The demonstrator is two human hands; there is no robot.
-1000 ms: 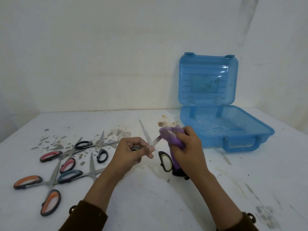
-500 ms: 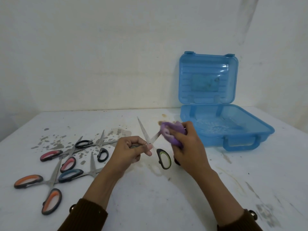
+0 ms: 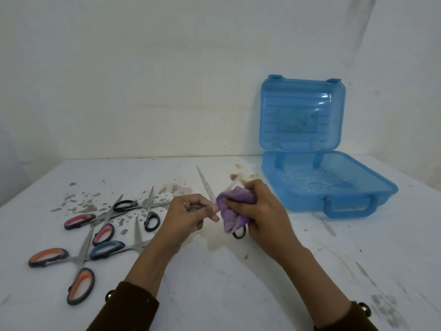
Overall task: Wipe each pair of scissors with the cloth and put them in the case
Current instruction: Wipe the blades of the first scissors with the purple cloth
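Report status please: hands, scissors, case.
Left hand holds open scissors. Right hand wipes blade with purple cloth. Blue case open, no scissors inside. Path clear.

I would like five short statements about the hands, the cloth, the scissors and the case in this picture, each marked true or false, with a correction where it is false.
1. The blue case stands open, its lid upright. True.
2. The right hand holds the purple cloth against the open scissors. True.
3. The left hand rests flat on the table. False: it grips the open scissors.
4. Several scissors already lie inside the case. False: none show in it; the others lie on the table at the left, such as the orange-handled scissors.
5. The held scissors are closed. False: the blades are spread apart.
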